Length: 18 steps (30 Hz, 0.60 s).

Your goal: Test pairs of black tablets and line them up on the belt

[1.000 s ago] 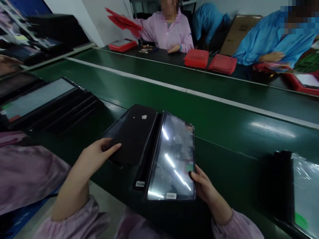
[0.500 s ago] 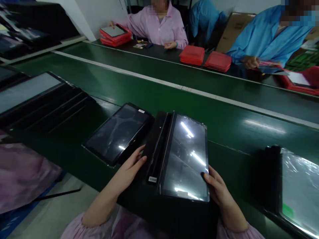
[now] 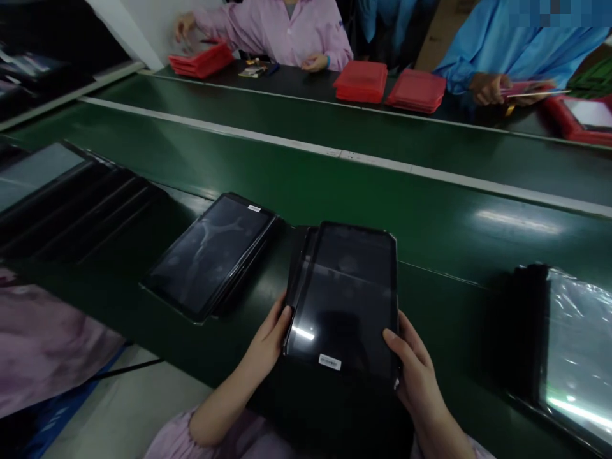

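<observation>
In front of me is a small stack of tablets (image 3: 347, 287), each with a dark glossy screen. The top one has a white barcode label at its near edge. My left hand (image 3: 268, 338) grips the stack's left side, where the edges of lower tablets stick out unevenly. My right hand (image 3: 415, 360) holds the right edge, with the thumb on the top face and the fingers at the side, partly hidden. To the left, apart from my hands, lies another stack of tablets (image 3: 210, 255) with clear film and a white label at its far edge.
A film-covered stack of panels (image 3: 581, 344) stands at the right. More dark panels (image 3: 86, 197) lean in a row at the left. Across the green bench (image 3: 430, 207), co-workers in pink (image 3: 287, 32) and blue (image 3: 521, 51) sit by red padded sleeves (image 3: 361, 81).
The tablets between my hands have come together into a closer stack. Its top now shows a dark screen with the label instead of a bright reflection. My left hand has moved nearer my right.
</observation>
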Motion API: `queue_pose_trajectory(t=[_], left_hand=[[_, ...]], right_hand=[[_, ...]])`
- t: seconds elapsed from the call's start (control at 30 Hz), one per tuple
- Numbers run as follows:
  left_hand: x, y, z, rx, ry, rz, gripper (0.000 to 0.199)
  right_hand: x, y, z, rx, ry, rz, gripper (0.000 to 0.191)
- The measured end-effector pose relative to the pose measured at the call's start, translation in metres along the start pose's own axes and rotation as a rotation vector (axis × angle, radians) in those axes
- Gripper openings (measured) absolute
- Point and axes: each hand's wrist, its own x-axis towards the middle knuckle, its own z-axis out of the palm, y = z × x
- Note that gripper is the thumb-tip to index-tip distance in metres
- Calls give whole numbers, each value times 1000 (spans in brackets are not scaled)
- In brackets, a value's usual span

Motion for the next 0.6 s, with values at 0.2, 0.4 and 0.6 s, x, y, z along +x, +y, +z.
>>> queue_pose_trajectory(t=[0.2,0.4,0.6], left_hand=[[12,10,-7,-45,171,-50,59],[16,-1,-55,210,271,62,62],[7,23,-32,680,247,479,56]], right_hand=[[3,-11,-56,-330,186,-362,53],[-24,-7,-150,-543,291,-500,53],[-4,9,-138,-743,327,-618,56]])
